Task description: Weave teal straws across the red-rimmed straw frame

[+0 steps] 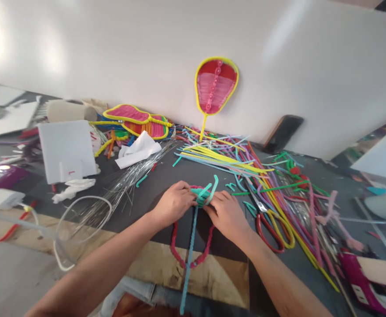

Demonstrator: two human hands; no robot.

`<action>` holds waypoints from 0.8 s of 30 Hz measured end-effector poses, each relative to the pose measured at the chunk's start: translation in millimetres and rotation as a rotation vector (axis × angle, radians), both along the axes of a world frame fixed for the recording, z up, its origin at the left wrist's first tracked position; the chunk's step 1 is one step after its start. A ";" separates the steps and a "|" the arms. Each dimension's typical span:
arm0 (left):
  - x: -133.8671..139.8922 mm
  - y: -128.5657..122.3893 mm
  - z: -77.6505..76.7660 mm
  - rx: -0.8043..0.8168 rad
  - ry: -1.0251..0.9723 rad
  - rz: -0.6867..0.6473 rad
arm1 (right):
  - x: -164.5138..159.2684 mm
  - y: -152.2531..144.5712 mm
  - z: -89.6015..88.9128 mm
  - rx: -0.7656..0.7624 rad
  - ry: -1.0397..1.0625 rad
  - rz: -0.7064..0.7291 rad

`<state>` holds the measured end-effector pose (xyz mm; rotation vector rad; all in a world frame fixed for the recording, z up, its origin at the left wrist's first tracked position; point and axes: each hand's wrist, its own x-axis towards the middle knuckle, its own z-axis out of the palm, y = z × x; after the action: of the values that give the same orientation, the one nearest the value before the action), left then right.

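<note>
A red pipe-cleaner loop [173,246] with a blue pipe-cleaner stem [192,240] down its middle lies toward me at the table's front edge. Teal pipe cleaners [202,193] are wound across its far end, and two of their ends stick up. My left hand [176,203] pinches the left side of this teal part. On the opposite side, my right hand [227,213] has its fingers closed on the same frame, close to an upright teal end. Fingertips of both hands partly hide the winding. Red-and-yellow-handled scissors [273,229] lie just right of my right hand.
Loose pipe cleaners [219,156] are heaped at the back and right. A finished yellow-rimmed fan shape [216,86] leans on the white wall. Behind them stands a phone [283,133]. Thin wires [123,189], a white box [68,152] and a looped cable [84,198] occupy the left.
</note>
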<state>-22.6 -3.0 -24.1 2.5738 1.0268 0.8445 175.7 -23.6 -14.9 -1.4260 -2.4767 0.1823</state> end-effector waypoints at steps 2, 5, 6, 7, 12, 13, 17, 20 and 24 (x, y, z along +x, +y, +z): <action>-1.0 -0.3 -1.0 -0.020 0.004 -0.021 | -1.0 0.5 -1.0 -0.012 0.029 -0.017; -2.1 -1.0 -2.2 -0.044 0.008 -0.071 | -0.6 -1.0 -6.6 -0.013 0.096 -0.027; -2.3 -1.3 -2.4 -0.049 0.010 -0.068 | 0.0 -1.8 -8.8 -0.012 0.117 -0.025; -2.6 -1.5 -2.6 -0.055 0.014 -0.058 | 0.8 -2.6 -10.7 -0.013 0.135 -0.023; -3.0 -1.3 -3.4 -0.083 0.059 -0.022 | 4.5 -5.0 -15.4 -0.012 0.224 -0.008; -2.9 -1.1 -3.8 -0.086 0.066 -0.020 | 4.7 -5.2 -15.7 -0.011 0.231 -0.007; -2.1 -1.2 -5.5 -0.088 0.084 -0.014 | 3.3 -6.1 -17.3 -0.001 0.222 -0.018; -1.0 -2.5 -4.5 -0.074 0.118 -0.019 | 1.1 -6.4 -18.6 0.023 0.212 -0.025; 0.2 -4.9 0.5 -0.090 0.126 0.012 | -0.6 -5.3 -20.7 0.028 0.210 -0.009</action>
<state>-22.4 -7.9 -23.6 2.5746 1.0903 0.6305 175.1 -28.9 -35.6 -1.3336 -2.2941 0.2793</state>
